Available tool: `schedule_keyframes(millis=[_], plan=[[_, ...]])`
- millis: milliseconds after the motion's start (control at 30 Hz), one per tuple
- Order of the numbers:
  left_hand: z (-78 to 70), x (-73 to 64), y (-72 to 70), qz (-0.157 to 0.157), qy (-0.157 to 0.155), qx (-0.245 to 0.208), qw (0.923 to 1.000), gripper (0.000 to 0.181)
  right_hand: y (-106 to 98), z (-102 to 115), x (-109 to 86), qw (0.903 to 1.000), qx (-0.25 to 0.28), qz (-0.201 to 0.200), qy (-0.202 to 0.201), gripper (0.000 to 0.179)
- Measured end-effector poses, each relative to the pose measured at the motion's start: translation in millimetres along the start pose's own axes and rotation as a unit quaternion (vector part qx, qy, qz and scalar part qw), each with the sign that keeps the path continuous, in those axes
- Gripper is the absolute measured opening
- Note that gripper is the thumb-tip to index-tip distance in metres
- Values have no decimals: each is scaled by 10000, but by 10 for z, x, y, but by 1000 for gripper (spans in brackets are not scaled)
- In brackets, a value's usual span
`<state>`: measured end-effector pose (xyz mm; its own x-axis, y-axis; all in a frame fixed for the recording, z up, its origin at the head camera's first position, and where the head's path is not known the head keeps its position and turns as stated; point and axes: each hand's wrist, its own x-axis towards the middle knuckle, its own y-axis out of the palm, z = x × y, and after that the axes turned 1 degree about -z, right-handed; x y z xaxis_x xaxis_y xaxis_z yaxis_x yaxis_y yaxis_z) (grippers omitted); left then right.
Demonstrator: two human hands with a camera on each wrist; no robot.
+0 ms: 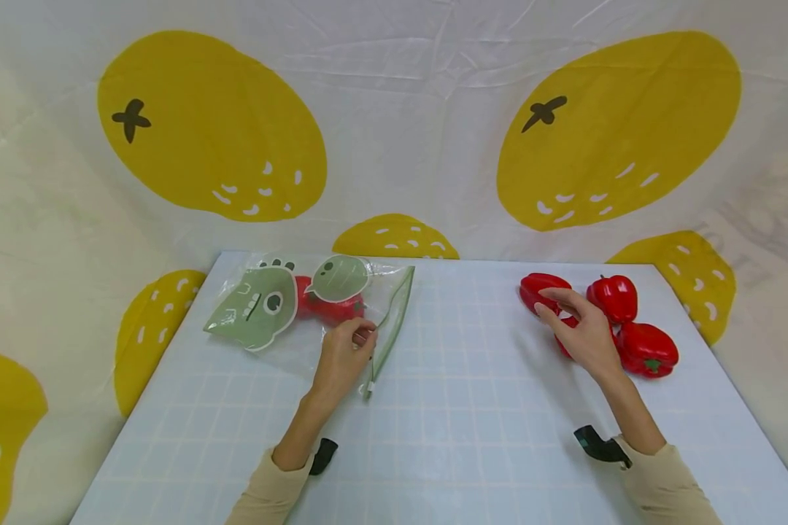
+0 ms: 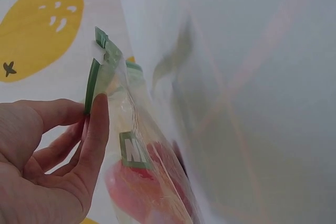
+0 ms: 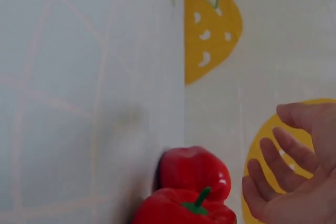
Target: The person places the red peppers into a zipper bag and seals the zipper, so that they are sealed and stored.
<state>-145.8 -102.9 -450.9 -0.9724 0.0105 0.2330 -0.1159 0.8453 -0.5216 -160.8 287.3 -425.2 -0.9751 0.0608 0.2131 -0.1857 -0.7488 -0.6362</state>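
Observation:
My left hand (image 1: 344, 357) pinches the green-edged opening of a clear zip bag (image 2: 114, 72) between thumb and fingers. The bag lies at the left of the table, printed with green cartoon creatures (image 1: 263, 306), and red bell peppers (image 1: 331, 309) show through its plastic. Along its right side runs the green zip edge (image 1: 400, 306). Over at the right, my right hand (image 1: 581, 332) hovers above several loose red bell peppers (image 1: 647, 350), fingers relaxed and spread, holding nothing. Two peppers with a green stem (image 3: 195, 208) showing sit below that hand in the right wrist view.
The white table (image 1: 446, 437) has a faint grid pattern. Behind and beside it hangs a pale cloth (image 1: 407, 146) printed with large yellow fruits. A dark strap piece (image 1: 600, 445) sits at the right wrist, another (image 1: 323, 457) at the left.

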Motion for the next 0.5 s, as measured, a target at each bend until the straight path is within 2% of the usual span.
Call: schedule_keyframes(millis=[300, 500], plan=[[7, -16, -5, 59, -113, -91, 9999, 13, -154, -165, -70, 9987, -457, -46, -230, 53], [1, -12, 1, 34, -65, -66, 10000, 13, -220, -261, -93, 9961, -711, 178, -486, 59]])
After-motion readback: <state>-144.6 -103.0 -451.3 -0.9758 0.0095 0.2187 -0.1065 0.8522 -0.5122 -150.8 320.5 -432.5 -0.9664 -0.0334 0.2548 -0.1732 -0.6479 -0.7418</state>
